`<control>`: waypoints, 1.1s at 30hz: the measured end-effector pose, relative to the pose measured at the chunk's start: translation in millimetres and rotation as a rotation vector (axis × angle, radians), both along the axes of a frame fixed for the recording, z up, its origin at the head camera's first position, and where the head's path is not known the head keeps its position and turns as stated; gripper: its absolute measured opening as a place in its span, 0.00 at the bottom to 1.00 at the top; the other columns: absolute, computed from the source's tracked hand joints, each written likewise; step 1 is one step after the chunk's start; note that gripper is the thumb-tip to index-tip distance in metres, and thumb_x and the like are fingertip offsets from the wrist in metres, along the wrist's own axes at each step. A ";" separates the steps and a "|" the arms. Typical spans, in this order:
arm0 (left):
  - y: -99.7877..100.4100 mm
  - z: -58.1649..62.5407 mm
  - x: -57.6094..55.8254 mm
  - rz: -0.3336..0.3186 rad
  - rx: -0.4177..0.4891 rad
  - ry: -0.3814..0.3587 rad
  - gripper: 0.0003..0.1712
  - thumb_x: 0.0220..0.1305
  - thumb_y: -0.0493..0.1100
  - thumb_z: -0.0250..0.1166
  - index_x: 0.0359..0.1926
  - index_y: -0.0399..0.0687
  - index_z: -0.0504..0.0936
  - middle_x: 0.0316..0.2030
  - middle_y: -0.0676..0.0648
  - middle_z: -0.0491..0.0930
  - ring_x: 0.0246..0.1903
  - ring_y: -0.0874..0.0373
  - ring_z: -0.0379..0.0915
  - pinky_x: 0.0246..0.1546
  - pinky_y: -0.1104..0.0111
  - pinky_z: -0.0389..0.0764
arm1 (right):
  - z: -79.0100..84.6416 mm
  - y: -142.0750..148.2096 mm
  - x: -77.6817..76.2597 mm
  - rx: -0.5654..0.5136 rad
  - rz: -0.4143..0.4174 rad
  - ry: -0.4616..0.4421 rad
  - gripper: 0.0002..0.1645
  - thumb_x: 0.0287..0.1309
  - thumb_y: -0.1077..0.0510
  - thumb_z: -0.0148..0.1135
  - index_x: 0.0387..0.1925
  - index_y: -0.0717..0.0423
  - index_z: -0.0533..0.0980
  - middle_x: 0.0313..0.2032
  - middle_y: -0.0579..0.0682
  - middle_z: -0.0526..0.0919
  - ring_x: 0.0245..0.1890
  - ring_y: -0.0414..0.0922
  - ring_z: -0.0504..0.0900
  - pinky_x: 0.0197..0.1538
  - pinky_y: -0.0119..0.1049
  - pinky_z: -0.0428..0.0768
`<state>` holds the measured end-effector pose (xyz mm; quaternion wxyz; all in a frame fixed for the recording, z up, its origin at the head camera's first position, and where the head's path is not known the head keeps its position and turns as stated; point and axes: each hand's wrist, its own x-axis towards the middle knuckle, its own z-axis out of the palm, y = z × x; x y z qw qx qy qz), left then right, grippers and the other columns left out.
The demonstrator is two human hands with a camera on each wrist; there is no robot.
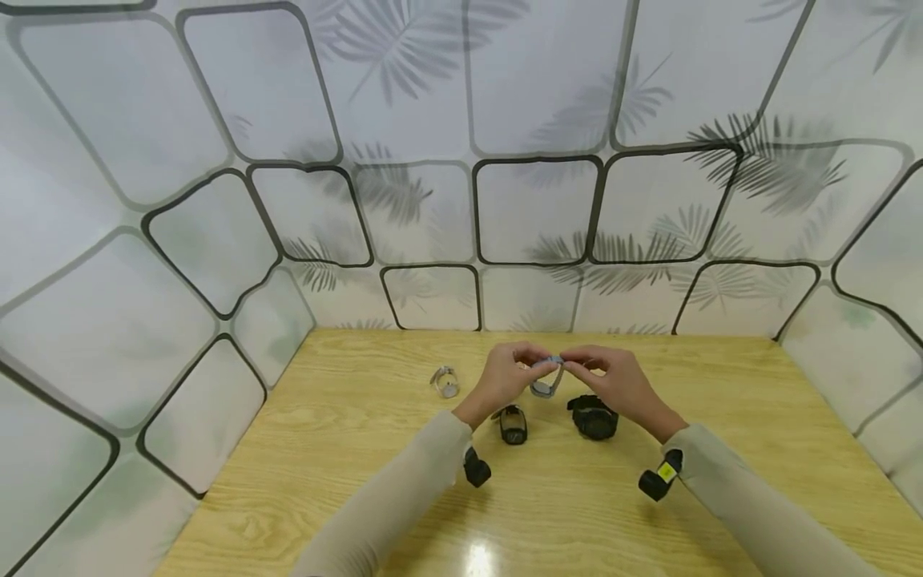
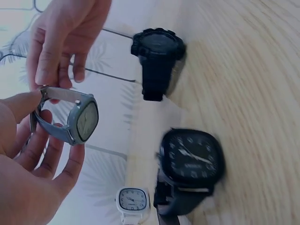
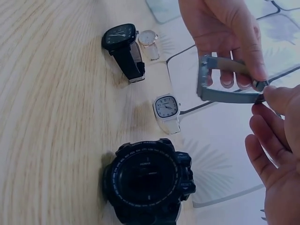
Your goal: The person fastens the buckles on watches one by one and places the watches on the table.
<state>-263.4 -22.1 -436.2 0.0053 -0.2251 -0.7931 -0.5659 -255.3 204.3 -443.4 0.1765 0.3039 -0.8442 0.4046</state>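
Note:
A grey-blue wristwatch [image 2: 84,119] with a squarish face is held off the table, its strap bent into a loop. My left hand [image 1: 505,373] pinches the buckle end of the strap between thumb and fingers. From the other side my right hand [image 1: 613,381] pinches the strap at the same spot, fingertips close to the left ones. In the right wrist view the watch case [image 3: 203,78] hangs opposite the buckle [image 3: 260,85]. Fingers partly cover how the strap ends meet.
Nearer me on the wooden table [image 1: 346,473] stand a black square-faced watch [image 1: 513,425] and a chunky black round watch [image 1: 594,417]. A small pale round watch [image 3: 148,37] and a white square watch [image 3: 166,107] stand beyond. A patterned wall [image 1: 534,208] borders the table's back.

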 end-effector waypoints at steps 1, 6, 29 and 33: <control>0.5 0.4 -0.1 0.009 0.030 -0.025 0.10 0.68 0.47 0.72 0.44 0.47 0.89 0.38 0.50 0.88 0.35 0.62 0.82 0.36 0.64 0.86 | -0.3 0.4 -0.1 -0.005 -0.004 -0.011 0.13 0.68 0.58 0.68 0.53 0.54 0.86 0.47 0.49 0.89 0.41 0.44 0.88 0.42 0.39 0.86; 3.6 0.7 -1.7 0.053 0.216 -0.183 0.10 0.68 0.45 0.72 0.44 0.43 0.89 0.37 0.43 0.88 0.31 0.58 0.83 0.34 0.61 0.87 | -2.9 2.6 -0.1 0.002 0.007 -0.060 0.20 0.70 0.57 0.67 0.61 0.52 0.81 0.48 0.50 0.88 0.41 0.43 0.87 0.43 0.38 0.86; 10.3 1.5 -1.0 0.054 0.401 -0.344 0.12 0.67 0.40 0.72 0.45 0.35 0.88 0.33 0.44 0.86 0.27 0.60 0.81 0.34 0.61 0.88 | -10.9 -0.1 3.7 -0.010 0.095 -0.132 0.41 0.56 0.57 0.79 0.70 0.48 0.71 0.36 0.42 0.84 0.34 0.38 0.84 0.39 0.44 0.86; 8.3 1.7 -1.8 0.025 0.381 -0.333 0.14 0.68 0.41 0.72 0.47 0.35 0.87 0.37 0.39 0.86 0.29 0.59 0.82 0.36 0.60 0.88 | -8.0 0.6 3.7 -0.027 0.109 -0.133 0.40 0.56 0.60 0.78 0.69 0.52 0.72 0.35 0.44 0.84 0.33 0.40 0.85 0.39 0.45 0.87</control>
